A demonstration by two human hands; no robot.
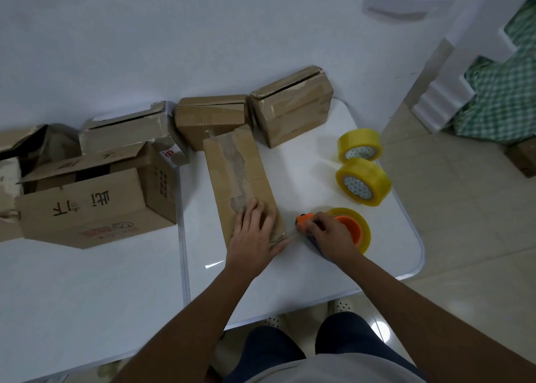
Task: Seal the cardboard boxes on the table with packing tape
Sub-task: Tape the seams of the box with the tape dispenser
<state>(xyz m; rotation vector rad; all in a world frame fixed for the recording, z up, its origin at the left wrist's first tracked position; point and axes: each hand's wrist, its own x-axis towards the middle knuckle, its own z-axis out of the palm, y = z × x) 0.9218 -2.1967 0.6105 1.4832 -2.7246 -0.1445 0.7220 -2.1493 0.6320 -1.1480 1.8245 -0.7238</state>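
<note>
A long narrow cardboard box (236,170) lies on the white table (304,269), its top torn and ridged. My left hand (255,231) presses flat on the box's near end with fingers spread. My right hand (330,234) grips an orange tape dispenser (304,219) loaded with a yellowish tape roll (361,227), just right of the box's near corner. A short strip of clear tape stretches from the dispenser to that corner.
Two spare yellow tape rolls (359,144) (364,181) stand at the table's right. Several other boxes line the wall: a large open one (95,208) at left, closed ones (211,115) (293,109) behind. White foam (443,98) and checked cloth lie on the floor at right.
</note>
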